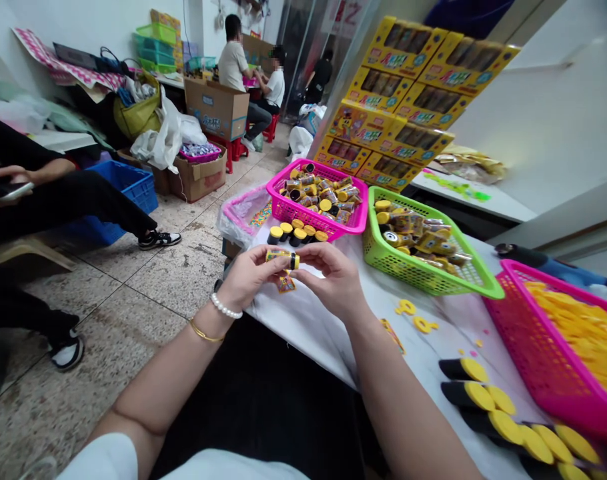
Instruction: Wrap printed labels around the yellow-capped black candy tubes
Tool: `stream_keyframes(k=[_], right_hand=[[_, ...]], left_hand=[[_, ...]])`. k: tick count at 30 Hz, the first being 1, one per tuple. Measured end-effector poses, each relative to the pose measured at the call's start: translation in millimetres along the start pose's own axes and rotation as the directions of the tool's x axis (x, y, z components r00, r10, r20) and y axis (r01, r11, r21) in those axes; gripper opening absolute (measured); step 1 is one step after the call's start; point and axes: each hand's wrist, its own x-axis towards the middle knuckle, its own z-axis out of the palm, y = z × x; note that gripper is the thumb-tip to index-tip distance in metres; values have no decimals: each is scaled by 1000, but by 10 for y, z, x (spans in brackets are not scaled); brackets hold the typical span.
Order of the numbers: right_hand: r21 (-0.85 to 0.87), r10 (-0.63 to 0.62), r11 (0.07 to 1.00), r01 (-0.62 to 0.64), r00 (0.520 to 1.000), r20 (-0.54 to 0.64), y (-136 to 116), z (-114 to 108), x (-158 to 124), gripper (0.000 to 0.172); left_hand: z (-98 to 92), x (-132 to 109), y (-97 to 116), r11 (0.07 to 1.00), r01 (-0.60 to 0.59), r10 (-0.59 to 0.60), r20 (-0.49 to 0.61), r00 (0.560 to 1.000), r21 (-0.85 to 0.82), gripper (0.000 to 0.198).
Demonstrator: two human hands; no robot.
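Between my two hands is a small cylinder (282,259) with a yellow printed wrap and a black and yellow end. My left hand (248,272) pinches its printed end, and my right hand (333,275) has its fingers closed on the black and yellow end. Just below the cylinder a small printed yellow piece (286,284) shows; whether it is held or lies on the table cannot be made out. Beyond my hands stand several black containers with yellow caps (297,235), in front of a pink basket (283,200) full of similar wrapped cylinders.
A green basket (428,283) of wrapped items and a pink basket (538,347) of yellow pieces stand right. Black containers with yellow lids (503,427) and yellow rings (423,325) lie on the white table (303,320). Yellow boxes (383,127) are stacked behind. A seated person's hand holds a phone at left.
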Motion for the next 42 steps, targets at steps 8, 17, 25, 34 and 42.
stream_keyframes(k=[8,17,25,34,42], right_hand=[[-96,-66,993,61,997,-42,62,67,-16,16],[65,114,992,-108,990,-89,94,119,-14,26],[396,394,798,-455,890,229,155,13,4,39],[506,331,789,-347,935,126,203,116,-44,24],[183,205,956,-227,970,133,-24,179,-85,43]], left_hand=[[24,33,-5,999,20,-22,31,999,49,38],[-64,73,-45,1000,10,-10,2,1000,25,34],[-75,58,-62,994,27,-35,76,997,102,41],[-123,70,-48,990,81,-104,216,971,115,44],[-109,48,-34,980,134,-158,165,973,148,49]])
